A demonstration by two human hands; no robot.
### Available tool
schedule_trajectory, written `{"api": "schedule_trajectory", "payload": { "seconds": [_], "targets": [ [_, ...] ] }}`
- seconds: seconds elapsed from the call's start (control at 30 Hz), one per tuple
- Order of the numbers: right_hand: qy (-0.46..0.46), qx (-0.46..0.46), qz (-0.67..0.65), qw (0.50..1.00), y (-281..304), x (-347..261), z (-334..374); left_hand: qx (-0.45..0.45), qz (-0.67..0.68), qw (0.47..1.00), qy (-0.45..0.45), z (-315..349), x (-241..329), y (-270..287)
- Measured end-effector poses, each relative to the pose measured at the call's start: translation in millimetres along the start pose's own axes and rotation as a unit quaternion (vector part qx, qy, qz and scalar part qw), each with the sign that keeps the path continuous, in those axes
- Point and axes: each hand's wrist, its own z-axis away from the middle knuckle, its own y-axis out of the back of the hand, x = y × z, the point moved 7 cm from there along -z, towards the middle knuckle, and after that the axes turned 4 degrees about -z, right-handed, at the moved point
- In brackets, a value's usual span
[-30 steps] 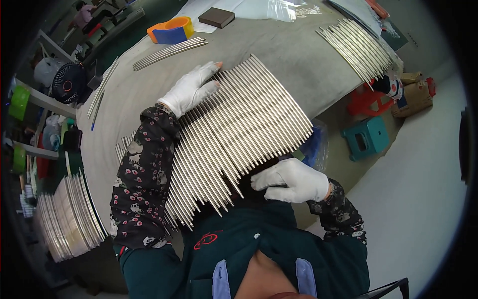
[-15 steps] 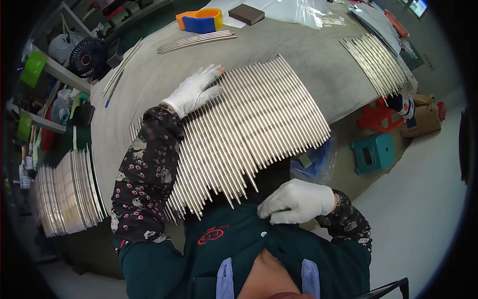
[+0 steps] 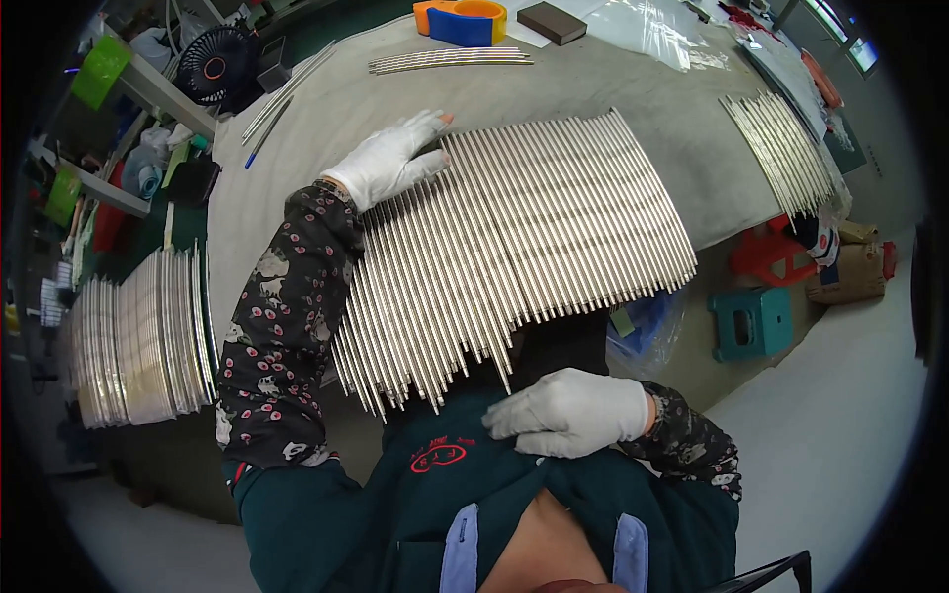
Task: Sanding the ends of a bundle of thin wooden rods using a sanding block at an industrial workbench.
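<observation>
Rods, slim and silvery metal (image 3: 554,212), side by side in one broad sheet on grey table (image 3: 657,104); near ends jut past its edge toward the wearer's dark green shirt (image 3: 316,519), lengths uneven at left. Left hand (image 3: 390,163), white glove with bare fingertips, lies over far ends at the sheet's left part, fingers spread, not clenched. Right hand (image 3: 568,413), also gloved, just below the near ends, apart from them, before the shirt; fingers loosely extended, grip slack, underside hidden. Beyond the sheet: small bunch of rods (image 3: 450,61), brown box (image 3: 552,22). Second rod group (image 3: 781,153) at table's right; teal stool (image 3: 753,324) below it. Black fan (image 3: 217,66) far left.
</observation>
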Motion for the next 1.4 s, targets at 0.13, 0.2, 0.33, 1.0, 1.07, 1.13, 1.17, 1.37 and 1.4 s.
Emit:
{"api": "schedule_trajectory", "payload": {
  "seconds": [0.13,0.2,0.33,1.0,1.07,1.13,1.17,1.37,1.4],
  "targets": [
    [-0.029,0.064,0.071,0.995,16.0,20.3,-24.2,-0.006,0.023,1.0,0.009,12.5,-6.5,-13.1],
    [-0.079,0.06,0.038,0.994,23.4,31.1,-26.8,-0.003,0.04,0.999,-0.002,14.1,4.6,-11.4],
    [-0.072,-0.005,0.051,0.996,11.1,18.6,-25.4,0.019,-0.089,0.994,-0.054,31.0,17.5,-3.7],
    [-0.012,-0.069,-0.064,0.995,-32.2,17.4,-61.4,0.031,-0.141,0.983,-0.113,127.3,15.9,2.2],
    [-0.027,-0.077,-0.049,0.995,-32.8,21.4,-57.4,0.043,-0.128,0.982,-0.133,127.8,15.6,2.7],
    [-0.043,-0.091,-0.034,0.994,-33.2,26.0,-54.2,0.029,-0.128,0.982,-0.133,120.6,17.6,2.1],
    [-0.053,-0.091,-0.039,0.994,-32.9,28.8,-53.5,0.015,-0.125,0.983,-0.134,115.5,18.4,-0.2],
    [-0.062,-0.091,-0.054,0.992,-36.6,22.0,-58.2,0.012,-0.175,0.976,-0.131,98.3,24.0,-6.0],
    [-0.062,-0.094,-0.055,0.992,-37.8,21.1,-58.9,0.012,-0.175,0.976,-0.13,103.4,20.7,-6.5]
  ]
}}
